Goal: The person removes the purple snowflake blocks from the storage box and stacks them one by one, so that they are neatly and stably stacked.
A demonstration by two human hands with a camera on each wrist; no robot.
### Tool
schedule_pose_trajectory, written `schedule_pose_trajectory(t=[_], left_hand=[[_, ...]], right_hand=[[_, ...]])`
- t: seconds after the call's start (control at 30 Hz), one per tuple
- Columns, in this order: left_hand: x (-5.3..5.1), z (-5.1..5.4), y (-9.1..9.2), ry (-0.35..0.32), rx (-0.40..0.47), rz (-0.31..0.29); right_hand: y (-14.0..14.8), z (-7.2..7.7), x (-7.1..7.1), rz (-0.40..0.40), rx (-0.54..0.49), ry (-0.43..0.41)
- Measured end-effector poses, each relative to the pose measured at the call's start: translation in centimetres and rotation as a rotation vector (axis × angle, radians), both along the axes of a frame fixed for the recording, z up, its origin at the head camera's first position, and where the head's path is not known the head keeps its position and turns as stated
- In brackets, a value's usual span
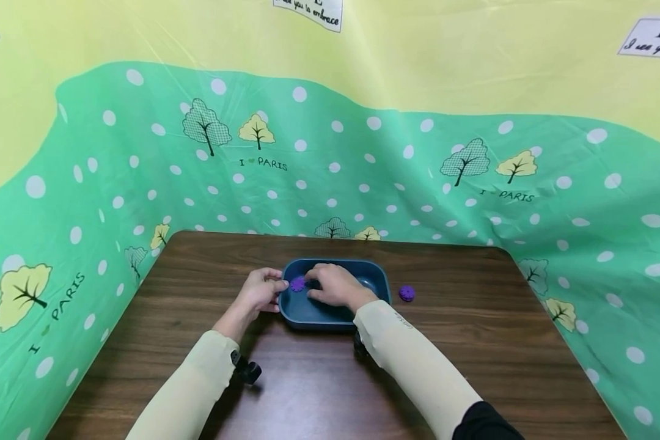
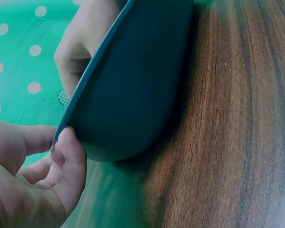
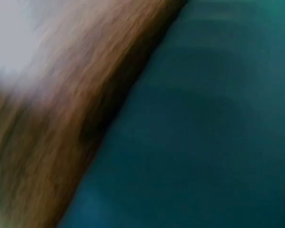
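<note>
A dark blue rectangular basin (image 1: 330, 322) sits on the table in the head view. My left hand (image 1: 261, 289) pinches its left rim between thumb and fingers; the left wrist view shows this left hand (image 2: 42, 175) at the basin's edge (image 2: 133, 95). Inside the basin, a small purple round piece (image 1: 297, 283) with a notched edge lies near the left wall. My right hand (image 1: 335, 285) reaches into the basin, fingers bent loosely just right of that piece, apparently holding nothing. The right wrist view has only the blurred basin side (image 3: 194, 133), without the hand.
A second purple round piece (image 1: 407, 293) lies on the wooden table (image 1: 462, 342), right of the basin. Behind the table hangs a green and yellow printed cloth (image 1: 363, 159). Black wrist cameras, one seen clearly at the left forearm (image 1: 247, 370), hang low over the tabletop.
</note>
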State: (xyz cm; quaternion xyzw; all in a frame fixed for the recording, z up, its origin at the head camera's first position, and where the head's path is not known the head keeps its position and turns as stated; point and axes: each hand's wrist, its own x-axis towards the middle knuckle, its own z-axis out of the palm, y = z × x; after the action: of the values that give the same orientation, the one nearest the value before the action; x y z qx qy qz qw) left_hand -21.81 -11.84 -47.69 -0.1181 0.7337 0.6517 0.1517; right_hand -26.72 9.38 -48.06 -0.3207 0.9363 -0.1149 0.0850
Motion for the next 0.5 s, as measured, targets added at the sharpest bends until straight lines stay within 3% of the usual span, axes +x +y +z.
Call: schedule_pose_trajectory(t=[0.5], left_hand=[[0.0, 0.1, -0.1, 0.008, 0.012, 0.002]], right_hand=[[-1.8, -0.5, 0.0, 0.025, 0.047, -0.001]])
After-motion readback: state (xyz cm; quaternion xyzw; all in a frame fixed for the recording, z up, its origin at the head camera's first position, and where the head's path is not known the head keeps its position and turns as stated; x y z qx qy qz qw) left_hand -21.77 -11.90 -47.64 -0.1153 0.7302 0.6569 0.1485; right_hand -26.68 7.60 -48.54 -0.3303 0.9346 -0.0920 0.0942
